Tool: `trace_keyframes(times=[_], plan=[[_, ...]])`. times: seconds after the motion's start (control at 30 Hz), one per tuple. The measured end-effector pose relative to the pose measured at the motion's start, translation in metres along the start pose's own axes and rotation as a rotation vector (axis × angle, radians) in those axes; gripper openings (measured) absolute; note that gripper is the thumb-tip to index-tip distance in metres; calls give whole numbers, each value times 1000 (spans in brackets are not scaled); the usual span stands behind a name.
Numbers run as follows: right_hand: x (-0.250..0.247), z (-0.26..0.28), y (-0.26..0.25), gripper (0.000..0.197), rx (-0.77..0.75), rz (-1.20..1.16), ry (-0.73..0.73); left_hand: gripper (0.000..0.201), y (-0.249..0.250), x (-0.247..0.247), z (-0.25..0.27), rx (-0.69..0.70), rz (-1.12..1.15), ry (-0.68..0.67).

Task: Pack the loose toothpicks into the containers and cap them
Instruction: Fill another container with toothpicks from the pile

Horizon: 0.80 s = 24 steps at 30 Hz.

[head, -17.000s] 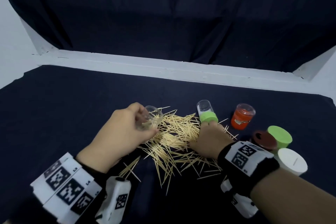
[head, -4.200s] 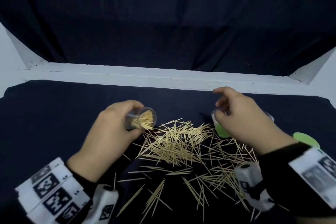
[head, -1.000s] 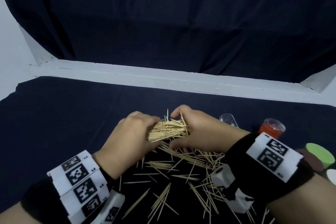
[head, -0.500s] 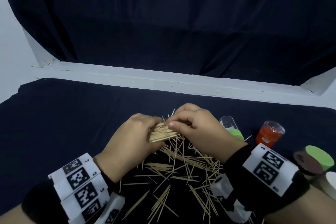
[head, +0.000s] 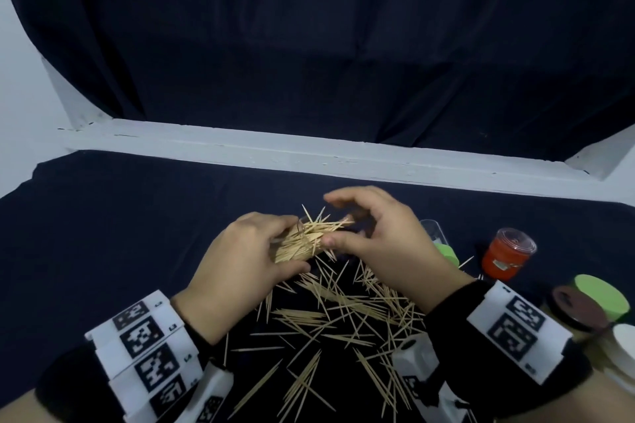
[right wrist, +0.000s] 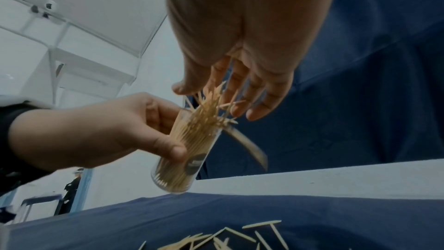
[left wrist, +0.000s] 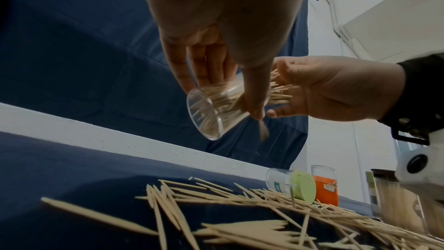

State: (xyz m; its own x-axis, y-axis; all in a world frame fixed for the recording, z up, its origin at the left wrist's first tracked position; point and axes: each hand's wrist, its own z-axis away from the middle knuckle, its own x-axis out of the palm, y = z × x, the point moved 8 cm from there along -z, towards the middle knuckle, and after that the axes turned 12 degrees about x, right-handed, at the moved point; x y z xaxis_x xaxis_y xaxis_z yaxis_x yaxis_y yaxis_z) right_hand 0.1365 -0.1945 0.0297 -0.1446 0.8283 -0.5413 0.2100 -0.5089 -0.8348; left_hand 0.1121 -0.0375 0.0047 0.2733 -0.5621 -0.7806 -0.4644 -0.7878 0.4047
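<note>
Head view: the person's left hand [head: 240, 264] grips a clear toothpick container [head: 295, 244], tilted with its mouth toward the right hand [head: 374, 240]. The right hand is spread and cupped just beyond that mouth, where toothpick tips fan out unevenly. More loose toothpicks [head: 336, 312] lie on the dark cloth [head: 120, 223] nearer the person than the container. To the right of the container lie a capped clear container with a green lid [head: 443, 247], an orange container [head: 505, 257] and spare caps.

To do this step well, the right palm should probably tap the splayed tips level while the left hand turns the container more upright, so that the sticks settle before capping.

Left wrist view: the fingers [left wrist: 199, 67] curl round the clear container [left wrist: 216, 109], with its base toward the camera. The right hand [left wrist: 324, 90] sits at its far end, fingers relaxed.

Right wrist view: the container [right wrist: 190, 151] looks nearly full. One blurred stick [right wrist: 250, 147] below its mouth seems to be dropping.

The head view hides most of the container behind the left hand. The caps at the right edge are cut off, and whether the green-lidded container holds toothpicks cannot be told.
</note>
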Motion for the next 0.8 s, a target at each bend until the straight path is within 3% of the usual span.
trace_keyframes(times=[0.1, 0.2, 0.33, 0.43, 0.5, 0.57, 0.7, 0.8], plan=[[-6, 0, 7, 21, 75, -52, 65, 62, -1, 0, 0, 16, 3, 5], [1, 2, 2, 7, -1, 59, 83, 62, 1, 1, 0, 36, -10, 9], [10, 5, 0, 12, -13, 81, 31, 59, 4, 3, 0, 112, -31, 20], [10, 6, 1, 31, 56, -107, -86, 58, 3, 1, 1, 100, -7, 41], [4, 6, 1, 34, 71, -124, -58, 57, 2, 1, 0, 88, -6, 47], [2, 7, 1, 33, 55, -77, -14, 56, 3, 2, 0, 92, -6, 39], [7, 12, -9, 12, -72, 4, 33, 54, 8, 4, 0, 111, 10, 47], [8, 12, -5, 12, -60, 37, -8, 55, 10, 0, 0, 129, -10, 79]])
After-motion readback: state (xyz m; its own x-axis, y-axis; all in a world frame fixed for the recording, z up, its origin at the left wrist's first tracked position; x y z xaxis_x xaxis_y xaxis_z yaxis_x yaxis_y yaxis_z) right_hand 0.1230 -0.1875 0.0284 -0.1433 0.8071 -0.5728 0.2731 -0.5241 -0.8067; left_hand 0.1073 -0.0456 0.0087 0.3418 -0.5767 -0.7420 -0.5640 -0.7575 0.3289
